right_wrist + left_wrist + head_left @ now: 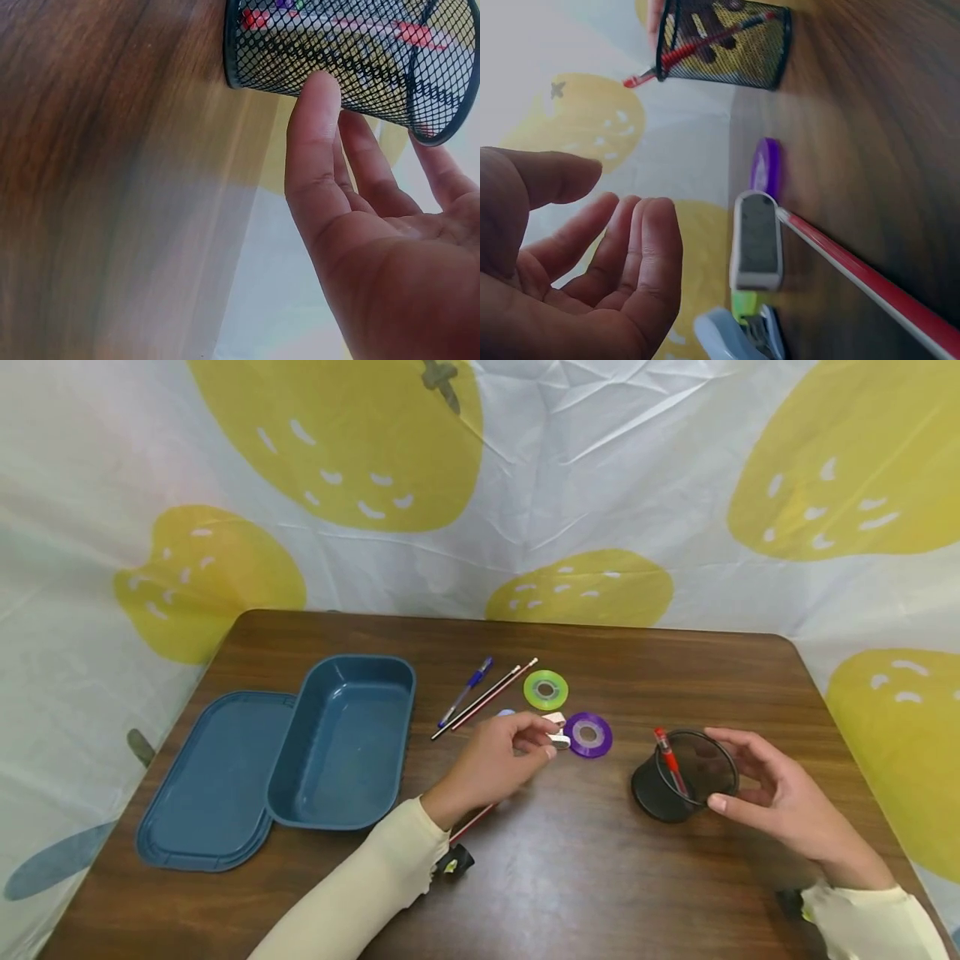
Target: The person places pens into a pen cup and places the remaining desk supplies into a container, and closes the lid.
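My right hand [780, 793] holds a black mesh pen cup [663, 797] at its rim and side, and a red pen [671, 762] leans inside it. Over the middle of the table, my left hand [498, 760] has loosely bent fingers with nothing between thumb and fingertips in the left wrist view. Near those fingertips lies a small white object with a dark face [757, 240]. Beside it are a purple tape roll [588, 735] and a light blue object [727, 335], perhaps a small stapler. A red pencil [472, 823] lies partly hidden beneath the left forearm.
To the left stands a blue plastic box [341, 743], with its lid [217, 781] beside it. A blue pen [465, 693], two pencils [495, 695] and a green tape roll [545, 690] lie toward the back. A patterned cloth [525, 493] hangs behind the table.
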Motion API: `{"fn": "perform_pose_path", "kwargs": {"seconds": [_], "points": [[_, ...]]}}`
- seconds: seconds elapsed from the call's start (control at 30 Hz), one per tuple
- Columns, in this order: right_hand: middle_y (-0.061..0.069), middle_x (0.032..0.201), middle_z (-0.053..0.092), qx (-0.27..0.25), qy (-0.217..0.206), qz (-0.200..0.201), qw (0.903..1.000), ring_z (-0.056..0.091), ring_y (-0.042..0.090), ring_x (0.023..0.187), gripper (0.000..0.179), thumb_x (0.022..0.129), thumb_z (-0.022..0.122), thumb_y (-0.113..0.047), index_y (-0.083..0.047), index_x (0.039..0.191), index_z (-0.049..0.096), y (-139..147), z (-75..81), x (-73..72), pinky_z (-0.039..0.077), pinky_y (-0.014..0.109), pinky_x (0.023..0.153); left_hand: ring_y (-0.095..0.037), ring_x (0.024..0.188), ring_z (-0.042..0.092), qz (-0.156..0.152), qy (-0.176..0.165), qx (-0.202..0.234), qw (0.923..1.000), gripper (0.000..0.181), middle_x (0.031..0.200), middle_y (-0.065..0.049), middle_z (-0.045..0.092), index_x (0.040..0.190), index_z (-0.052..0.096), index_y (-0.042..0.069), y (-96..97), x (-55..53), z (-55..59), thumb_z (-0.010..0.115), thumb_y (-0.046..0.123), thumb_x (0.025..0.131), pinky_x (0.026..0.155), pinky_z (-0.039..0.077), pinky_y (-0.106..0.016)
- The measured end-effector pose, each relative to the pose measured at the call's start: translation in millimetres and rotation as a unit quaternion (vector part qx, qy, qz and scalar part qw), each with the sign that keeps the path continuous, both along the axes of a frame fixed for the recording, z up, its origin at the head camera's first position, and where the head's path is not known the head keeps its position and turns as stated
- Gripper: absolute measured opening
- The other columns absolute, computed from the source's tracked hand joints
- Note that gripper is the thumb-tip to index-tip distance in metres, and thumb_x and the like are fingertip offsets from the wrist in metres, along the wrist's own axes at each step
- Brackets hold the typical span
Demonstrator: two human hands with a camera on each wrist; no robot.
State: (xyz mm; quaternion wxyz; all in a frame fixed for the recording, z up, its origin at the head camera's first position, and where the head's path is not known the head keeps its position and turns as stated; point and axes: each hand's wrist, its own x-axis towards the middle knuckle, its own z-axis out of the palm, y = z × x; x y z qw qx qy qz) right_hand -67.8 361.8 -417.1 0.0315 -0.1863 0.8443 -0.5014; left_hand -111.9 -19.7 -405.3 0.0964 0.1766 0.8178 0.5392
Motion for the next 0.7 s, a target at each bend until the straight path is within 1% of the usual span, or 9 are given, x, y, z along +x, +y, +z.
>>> {"fn": "perform_pose_path", "kwargs": {"seconds": [0.1,0.23,0.37,0.47,0.57,0.7], "points": [[0.009,0.136,0.062,0.003,-0.007,0.000,1.0000,0.068,0.007,0.117,0.077,0.086,0.075,0.017,-0.001,0.155,0.044,1.0,0.3,0.4,0.062,0.024,0.080,-0.012,0.093,0.072,-0.003,-0.014,-0.016,0.9998,0.025,0.106,-0.004,0.076,0.120,0.076,0.007,-6.7,0.9,-5.2,0.074,0.015,0.097,0.079,0.058,-0.024],[0.011,0.137,0.061,-0.012,-0.012,0.009,0.9998,0.069,0.008,0.116,0.078,0.086,0.074,0.019,0.001,0.155,0.044,2.8,-0.9,-0.5,0.063,0.025,0.079,-0.012,0.089,0.073,-0.004,-0.025,-0.031,0.9992,0.026,0.102,-0.005,0.076,0.119,0.075,0.005,-14.1,1.0,-13.1,0.077,0.014,0.095,0.079,0.060,-0.025],[0.010,0.137,0.061,-0.024,-0.015,0.018,0.9994,0.068,0.007,0.119,0.078,0.086,0.073,0.021,0.003,0.155,0.043,4.4,-3.3,-0.3,0.063,0.025,0.079,-0.013,0.085,0.072,-0.006,-0.037,-0.040,0.9985,0.029,0.100,-0.007,0.076,0.119,0.075,0.001,-20.0,2.4,-17.8,0.080,0.010,0.092,0.078,0.060,-0.025],[0.009,0.136,0.062,-0.028,-0.017,0.020,0.9993,0.066,0.005,0.122,0.078,0.086,0.072,0.021,0.003,0.156,0.042,4.5,-5.4,0.6,0.063,0.025,0.080,-0.012,0.082,0.071,-0.013,-0.039,-0.057,0.9975,0.029,0.098,-0.008,0.077,0.118,0.076,-0.001,-22.7,3.4,-20.9,0.081,0.008,0.090,0.076,0.060,-0.025],[0.009,0.137,0.062,-0.027,-0.014,0.015,0.9994,0.065,0.003,0.124,0.078,0.086,0.072,0.021,0.003,0.156,0.042,4.4,-5.9,1.0,0.063,0.025,0.081,-0.010,0.081,0.070,-0.018,-0.041,-0.079,0.9959,0.030,0.097,-0.008,0.077,0.117,0.077,0.000,-23.4,3.4,-25.1,0.082,0.007,0.088,0.075,0.058,-0.024],[0.008,0.139,0.062,-0.020,-0.013,0.009,0.9997,0.065,0.003,0.124,0.078,0.086,0.073,0.020,0.002,0.156,0.043,4.3,-3.9,0.3,0.062,0.024,0.082,-0.008,0.080,0.067,-0.018,-0.045,-0.110,0.9927,0.029,0.093,-0.005,0.077,0.113,0.078,0.003,-24.3,2.9,-30.1,0.085,0.009,0.086,0.075,0.056,-0.025]]}}
